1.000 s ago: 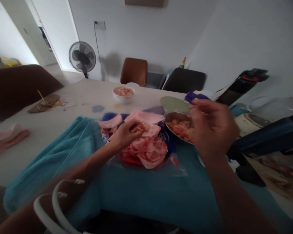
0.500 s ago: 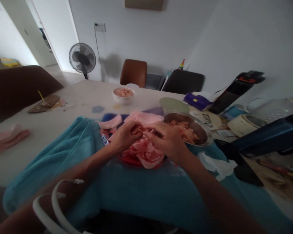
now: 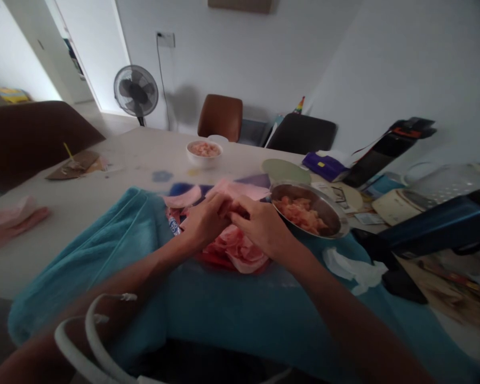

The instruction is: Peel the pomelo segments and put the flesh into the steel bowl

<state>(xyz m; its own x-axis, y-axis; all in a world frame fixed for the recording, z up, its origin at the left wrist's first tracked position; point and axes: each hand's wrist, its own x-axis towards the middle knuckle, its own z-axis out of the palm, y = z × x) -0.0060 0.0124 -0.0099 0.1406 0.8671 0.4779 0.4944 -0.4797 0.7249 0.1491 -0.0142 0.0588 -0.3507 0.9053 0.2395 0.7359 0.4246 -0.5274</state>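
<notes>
In the middle of the head view my left hand (image 3: pixel 208 217) and my right hand (image 3: pixel 262 221) meet, fingertips close together. Both have their fingers curled and pinched on a small pink piece that looks like a pomelo segment, mostly hidden by the fingers. Below them lies a heap of crumpled pink pomelo membranes (image 3: pixel 242 250) on something red. Thick pale-pink peel (image 3: pixel 183 198) sits behind and to the left. Just right of my right hand a metal bowl (image 3: pixel 336 213) holds peeled pomelo pulp (image 3: pixel 300 212).
A turquoise towel (image 3: pixel 116 240) covers the near table. Further back stands a white bowl (image 3: pixel 205 160) of pulp. On the right are a green mat (image 3: pixel 286 170), a purple tissue pack (image 3: pixel 324 166), a crumpled tissue (image 3: pixel 356 269) and a blue bottle (image 3: pixel 436 226). More peel (image 3: pixel 16 221) lies left.
My hands have drawn closer together, and my right hand's fingers have curled in more. The view has shifted slightly.
</notes>
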